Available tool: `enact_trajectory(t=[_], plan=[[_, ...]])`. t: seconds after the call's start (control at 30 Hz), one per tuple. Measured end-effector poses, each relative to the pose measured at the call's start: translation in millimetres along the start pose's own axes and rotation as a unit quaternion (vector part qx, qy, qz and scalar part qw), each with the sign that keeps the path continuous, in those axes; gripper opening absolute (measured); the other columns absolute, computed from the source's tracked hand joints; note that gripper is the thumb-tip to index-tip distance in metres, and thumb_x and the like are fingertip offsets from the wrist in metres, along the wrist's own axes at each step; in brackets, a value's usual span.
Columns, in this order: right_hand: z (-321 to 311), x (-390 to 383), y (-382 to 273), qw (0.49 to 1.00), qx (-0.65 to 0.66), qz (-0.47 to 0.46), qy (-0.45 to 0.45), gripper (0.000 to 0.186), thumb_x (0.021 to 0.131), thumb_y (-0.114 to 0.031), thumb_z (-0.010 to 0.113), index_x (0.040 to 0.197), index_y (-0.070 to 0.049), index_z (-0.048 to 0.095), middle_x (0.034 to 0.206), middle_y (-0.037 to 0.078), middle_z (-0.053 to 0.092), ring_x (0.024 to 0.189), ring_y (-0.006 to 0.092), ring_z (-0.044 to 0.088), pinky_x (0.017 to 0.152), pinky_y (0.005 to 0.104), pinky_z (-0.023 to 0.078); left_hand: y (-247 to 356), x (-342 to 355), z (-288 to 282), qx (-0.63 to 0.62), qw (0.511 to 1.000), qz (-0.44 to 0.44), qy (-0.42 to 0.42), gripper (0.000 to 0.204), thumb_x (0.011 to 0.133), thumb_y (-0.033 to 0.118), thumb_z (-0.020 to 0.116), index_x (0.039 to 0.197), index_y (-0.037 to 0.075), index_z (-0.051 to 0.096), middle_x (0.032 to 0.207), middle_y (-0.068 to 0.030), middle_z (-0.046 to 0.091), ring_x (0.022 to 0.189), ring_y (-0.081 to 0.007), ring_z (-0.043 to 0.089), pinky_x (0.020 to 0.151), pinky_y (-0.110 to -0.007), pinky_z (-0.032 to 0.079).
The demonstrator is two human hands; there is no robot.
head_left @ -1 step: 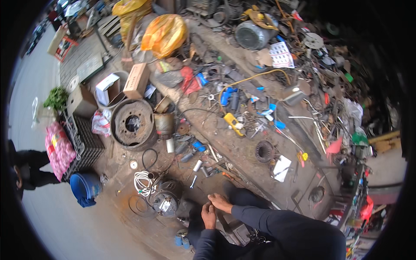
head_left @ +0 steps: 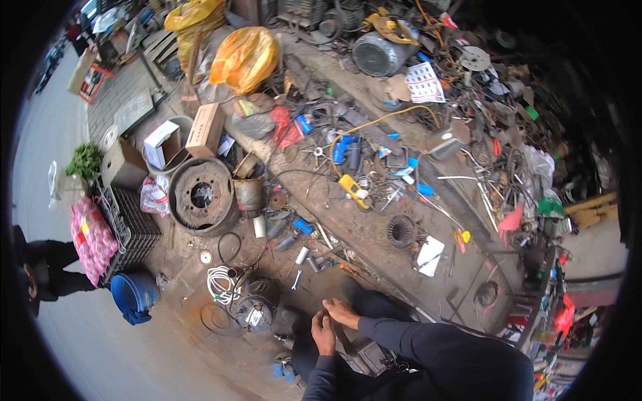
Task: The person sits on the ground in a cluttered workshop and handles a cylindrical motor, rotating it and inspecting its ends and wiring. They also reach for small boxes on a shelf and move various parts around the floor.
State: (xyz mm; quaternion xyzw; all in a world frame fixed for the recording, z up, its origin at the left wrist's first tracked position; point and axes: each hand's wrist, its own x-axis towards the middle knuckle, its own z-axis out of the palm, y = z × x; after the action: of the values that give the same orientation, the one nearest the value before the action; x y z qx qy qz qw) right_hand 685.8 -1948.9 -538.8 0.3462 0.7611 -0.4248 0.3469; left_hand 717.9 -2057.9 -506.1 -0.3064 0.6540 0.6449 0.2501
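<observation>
My left hand (head_left: 323, 335) and my right hand (head_left: 341, 313) are close together above my lap. The fingers of both are bent and pressed together; anything between them is too small or hidden to make out. To the left of them stands a dark cylindrical motor or pump (head_left: 255, 313) with a pale label on its end. A coil of white cord (head_left: 222, 284) lies beside it. A wrench (head_left: 297, 279) rests on the ground just beyond my knees, near a short white cylinder (head_left: 302, 255).
A rusty wheel rim (head_left: 202, 194), a blue bucket (head_left: 134, 294) and a black crate (head_left: 130, 227) stand to the left. Ahead lie a yellow multimeter (head_left: 353, 190), a motor stator (head_left: 401, 230) and a white sheet (head_left: 430, 255). Scrap heaps up at the right. A person's dark-clothed legs (head_left: 60, 264) show far left.
The whole view has shifted slightly. My hands keep the same pose close together, and nothing has been picked up or put down.
</observation>
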Motion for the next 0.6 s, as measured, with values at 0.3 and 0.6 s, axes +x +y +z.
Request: enact_trajectory(t=[0.3, 0.6], plan=[[-147.3, -240.1, -150.0, 0.941, 0.305, -0.120, -0.078, 0.057, 0.108, -0.048, 0.048, 0.144, -0.003, 0.054, 0.144, 0.018, 0.058, 0.135, 0.0296, 0.055, 0.112, 0.0400, 0.042, 203.1, -116.9, 6.8, 0.041, 0.984, 0.058, -0.161, 0.057, 0.110, 0.040, 0.034, 0.140, -0.003, 0.055, 0.140, -0.0222, 0.059, 0.129, -0.0384, 0.056, 0.111, -0.046, 0.043], [-261.2, -346.3, -38.1, 0.927, 0.089, -0.086, 0.353, 0.048, 0.106, -0.046, 0.048, 0.119, -0.005, 0.067, 0.112, 0.021, 0.072, 0.105, 0.0382, 0.069, 0.090, 0.0479, 0.054, 356.4, -253.1, 48.5, -0.076, 0.794, -0.163, -0.581, 0.069, 0.102, 0.040, 0.063, 0.153, -0.001, 0.042, 0.153, -0.0204, 0.052, 0.135, -0.0320, 0.056, 0.111, -0.043, 0.046]])
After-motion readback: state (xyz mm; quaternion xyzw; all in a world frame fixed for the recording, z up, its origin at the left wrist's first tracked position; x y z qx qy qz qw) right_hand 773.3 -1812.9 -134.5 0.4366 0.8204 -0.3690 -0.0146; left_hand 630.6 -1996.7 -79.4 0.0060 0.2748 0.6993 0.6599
